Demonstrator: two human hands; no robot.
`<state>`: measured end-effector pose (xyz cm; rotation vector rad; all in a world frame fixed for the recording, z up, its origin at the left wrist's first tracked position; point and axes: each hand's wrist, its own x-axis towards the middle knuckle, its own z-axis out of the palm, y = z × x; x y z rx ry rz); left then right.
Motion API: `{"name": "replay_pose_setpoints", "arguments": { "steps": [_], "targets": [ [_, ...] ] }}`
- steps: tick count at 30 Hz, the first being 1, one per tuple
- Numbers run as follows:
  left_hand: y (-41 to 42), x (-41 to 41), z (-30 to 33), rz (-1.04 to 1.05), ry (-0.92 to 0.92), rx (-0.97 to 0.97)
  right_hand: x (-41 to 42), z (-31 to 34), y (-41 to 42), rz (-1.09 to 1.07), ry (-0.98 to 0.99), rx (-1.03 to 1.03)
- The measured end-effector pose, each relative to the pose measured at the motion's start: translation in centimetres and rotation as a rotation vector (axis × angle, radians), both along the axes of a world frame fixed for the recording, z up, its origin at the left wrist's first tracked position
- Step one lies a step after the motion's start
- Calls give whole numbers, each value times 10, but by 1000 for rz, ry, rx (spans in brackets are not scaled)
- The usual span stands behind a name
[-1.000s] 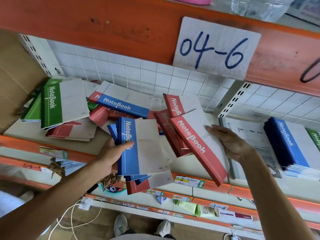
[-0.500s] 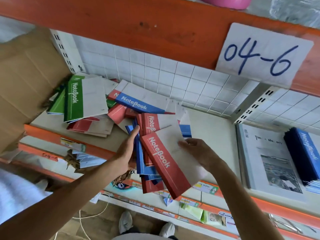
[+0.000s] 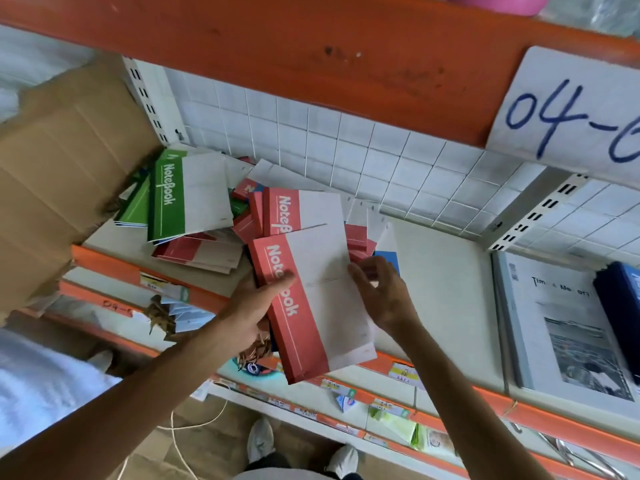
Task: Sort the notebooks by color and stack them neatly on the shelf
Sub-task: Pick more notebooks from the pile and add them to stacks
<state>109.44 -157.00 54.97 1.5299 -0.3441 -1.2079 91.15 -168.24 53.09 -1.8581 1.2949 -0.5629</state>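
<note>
My left hand grips a bundle of notebooks by its left edge, thumb across the red spine of the top red notebook. My right hand touches the bundle's right edge with loosely bent fingers. A second red notebook lies just behind, amid more red ones, and a blue corner shows beside my right hand. Green notebooks lie stacked at the shelf's left over some red ones. A blue stack stands at the far right.
A cardboard box fills the left end of the white shelf. A grey booklet with a photo lies right of the bare middle. The orange beam with a "04-6" label hangs overhead. Lower shelves carry price tags.
The red notebook has come onto the top of the bundle in my left hand, covering the blue ones. My right hand slid off it to its right edge. The view shifted left.
</note>
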Motion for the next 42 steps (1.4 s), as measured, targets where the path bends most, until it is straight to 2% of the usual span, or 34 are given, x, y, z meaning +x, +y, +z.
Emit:
{"name": "replay_pose_setpoints", "arguments": {
  "steps": [3,5,9,13,18,23,27,32,35,42],
  "targets": [
    [15,34,11,104,-8,-52,3,5,-16,17,13,2],
    [24,58,15,152,-43,-58,10,2,-30,41,102,-94],
    [42,96,13,177,-115,-13,41,0,-52,246,295,-210],
    [59,109,4,191,-118,23,74,-3,-69,341,465,-306],
    [67,114,-4,184,-80,30,96,-4,-79,408,563,-392],
    [67,116,-8,188,-62,31,108,-1,-80,518,681,-602],
    [67,117,-10,169,-60,35,112,2,-89,596,693,-719],
    [65,113,-10,146,-49,27,117,31,-92,507,707,-629],
    [55,98,-9,158,-14,9,118,51,-80,467,632,-555],
    [11,42,-12,158,34,-5,127,72,-15,457,650,-465]
  ]
}}
